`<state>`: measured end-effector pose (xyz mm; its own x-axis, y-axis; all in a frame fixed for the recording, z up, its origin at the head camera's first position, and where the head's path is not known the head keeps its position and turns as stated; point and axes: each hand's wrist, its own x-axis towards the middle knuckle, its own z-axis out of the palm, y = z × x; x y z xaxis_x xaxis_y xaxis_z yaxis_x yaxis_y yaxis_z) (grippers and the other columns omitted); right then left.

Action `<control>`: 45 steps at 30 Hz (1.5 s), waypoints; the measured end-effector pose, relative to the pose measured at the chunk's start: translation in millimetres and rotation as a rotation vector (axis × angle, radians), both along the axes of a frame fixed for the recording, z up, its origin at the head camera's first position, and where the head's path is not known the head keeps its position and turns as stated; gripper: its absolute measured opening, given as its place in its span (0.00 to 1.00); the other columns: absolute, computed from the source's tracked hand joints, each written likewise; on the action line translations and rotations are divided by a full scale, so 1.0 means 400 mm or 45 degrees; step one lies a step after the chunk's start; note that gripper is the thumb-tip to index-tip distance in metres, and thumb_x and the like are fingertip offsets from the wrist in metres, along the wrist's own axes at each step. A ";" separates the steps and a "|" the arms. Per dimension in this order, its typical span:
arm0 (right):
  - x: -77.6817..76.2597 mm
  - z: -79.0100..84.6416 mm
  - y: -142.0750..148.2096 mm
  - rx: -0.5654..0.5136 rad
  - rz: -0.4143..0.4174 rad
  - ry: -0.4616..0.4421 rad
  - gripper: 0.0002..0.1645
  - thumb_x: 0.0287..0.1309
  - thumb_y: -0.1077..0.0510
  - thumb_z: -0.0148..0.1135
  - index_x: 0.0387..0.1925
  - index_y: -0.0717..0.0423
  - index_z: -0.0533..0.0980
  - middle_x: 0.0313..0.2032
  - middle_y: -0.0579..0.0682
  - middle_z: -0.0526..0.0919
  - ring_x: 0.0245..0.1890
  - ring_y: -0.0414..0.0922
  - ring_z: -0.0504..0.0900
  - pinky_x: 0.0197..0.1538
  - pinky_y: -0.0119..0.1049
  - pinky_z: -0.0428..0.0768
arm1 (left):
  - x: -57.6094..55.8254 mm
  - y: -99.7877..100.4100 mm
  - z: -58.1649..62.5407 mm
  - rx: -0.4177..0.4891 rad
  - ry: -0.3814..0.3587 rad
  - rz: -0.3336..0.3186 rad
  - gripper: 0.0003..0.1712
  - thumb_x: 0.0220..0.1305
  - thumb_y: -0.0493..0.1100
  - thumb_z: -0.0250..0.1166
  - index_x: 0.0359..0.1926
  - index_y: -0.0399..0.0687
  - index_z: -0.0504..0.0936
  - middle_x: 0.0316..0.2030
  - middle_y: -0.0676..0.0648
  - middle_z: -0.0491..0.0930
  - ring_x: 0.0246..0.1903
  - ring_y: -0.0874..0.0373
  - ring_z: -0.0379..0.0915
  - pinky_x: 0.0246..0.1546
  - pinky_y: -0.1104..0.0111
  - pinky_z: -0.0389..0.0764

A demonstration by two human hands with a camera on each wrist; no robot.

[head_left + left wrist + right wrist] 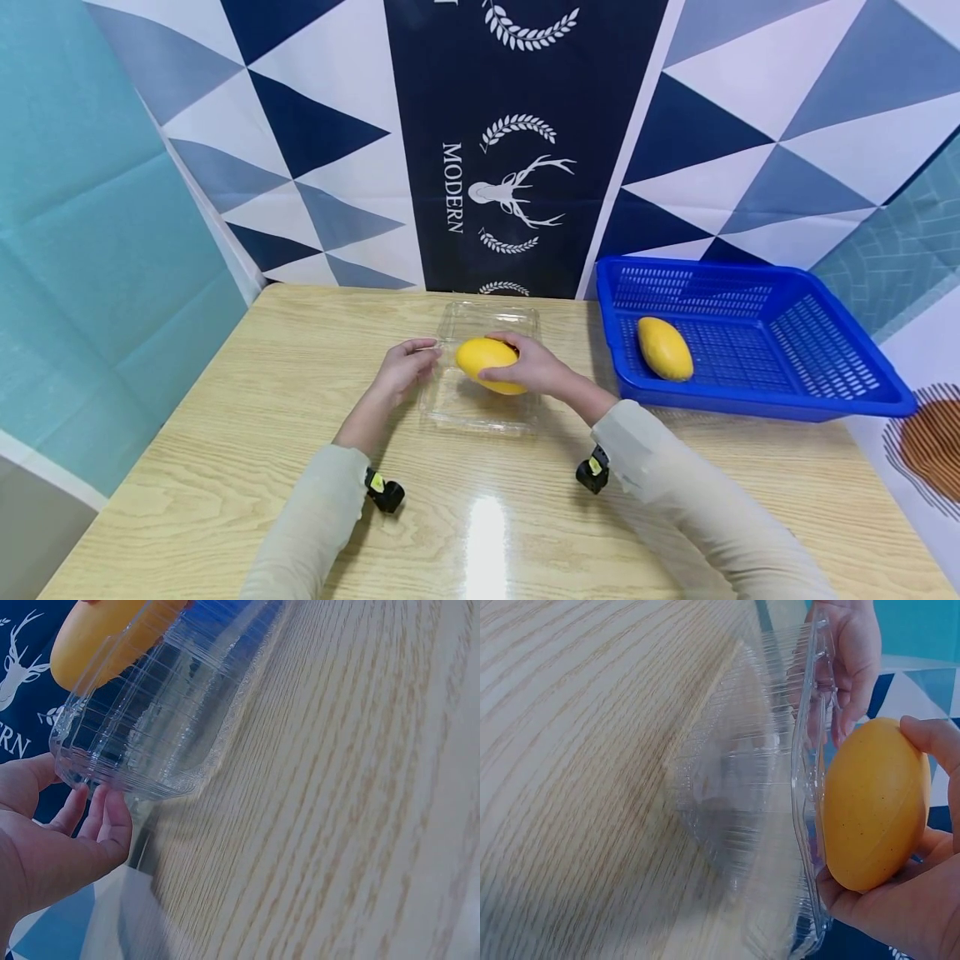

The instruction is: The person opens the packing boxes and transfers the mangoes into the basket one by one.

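A yellow mango (483, 360) is in my right hand (527, 364), thumb on one side and fingers round the other. It is held just above the opening of a clear plastic clamshell box (480, 422), as the right wrist view shows with the mango (876, 806) beside the rim. My left hand (407, 367) pinches the box's left edge; in the left wrist view the thumb and fingertips meet the rim of the box (150, 742). The clear lid (491, 317) stands open toward the wall.
At the right of the wooden table (225, 467) stands a blue plastic basket (765, 404). A second mango (665, 349) lies inside it near the left wall. A patterned cloth (330, 150) hangs behind the table's back edge.
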<state>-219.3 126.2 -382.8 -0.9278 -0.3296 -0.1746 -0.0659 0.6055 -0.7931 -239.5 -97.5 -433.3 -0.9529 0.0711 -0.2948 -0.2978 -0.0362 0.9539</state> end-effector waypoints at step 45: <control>-0.010 0.059 0.058 -0.005 -0.089 0.059 0.46 0.48 0.44 0.69 0.67 0.49 0.62 0.62 0.54 0.68 0.52 0.52 0.70 0.58 0.47 0.71 | -0.002 -0.001 0.000 -0.036 -0.004 -0.027 0.22 0.63 0.37 0.59 0.58 0.36 0.71 0.35 0.52 0.73 0.31 0.62 0.70 0.32 0.75 0.74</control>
<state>-223.3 149.5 -359.0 -0.9557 -0.2643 -0.1298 -0.0601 0.6067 -0.7926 -240.3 -98.1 -433.1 -0.9503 0.0831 -0.3001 -0.3014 -0.0031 0.9535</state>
